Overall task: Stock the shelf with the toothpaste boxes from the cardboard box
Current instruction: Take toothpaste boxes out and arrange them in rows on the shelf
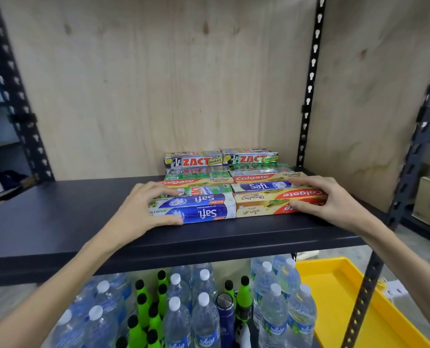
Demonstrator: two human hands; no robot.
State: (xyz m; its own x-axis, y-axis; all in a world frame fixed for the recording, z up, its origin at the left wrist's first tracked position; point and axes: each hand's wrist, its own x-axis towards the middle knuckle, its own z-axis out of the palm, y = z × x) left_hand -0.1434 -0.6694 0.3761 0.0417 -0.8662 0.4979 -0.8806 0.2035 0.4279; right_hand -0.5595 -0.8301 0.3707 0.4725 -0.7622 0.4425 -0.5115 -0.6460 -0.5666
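Blue Safi box (196,208) | left hand (143,209) grips | right hand (319,197) grips Colgate box (271,203)

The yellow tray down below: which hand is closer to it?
Right. The right hand grips the Colgate box above the yellow tray; the left hand holds the Safi box, farther left.

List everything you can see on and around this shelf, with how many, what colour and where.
Zact boxes: two clearly seen, silver with red lettering, back row.
Colgate boxes: three, red and tan, middle rows and front right.
Safi boxes: three, blue and white, front left and middle right.
Shelf: one, dark, holding all the boxes.
Water bottles: many, clear with white caps, below the shelf.
Green bottles: several, black caps, among the water.
Yellow tray: one, lower right.
Left hand: grips the front Safi boxes.
Right hand: grips the front Colgate box.
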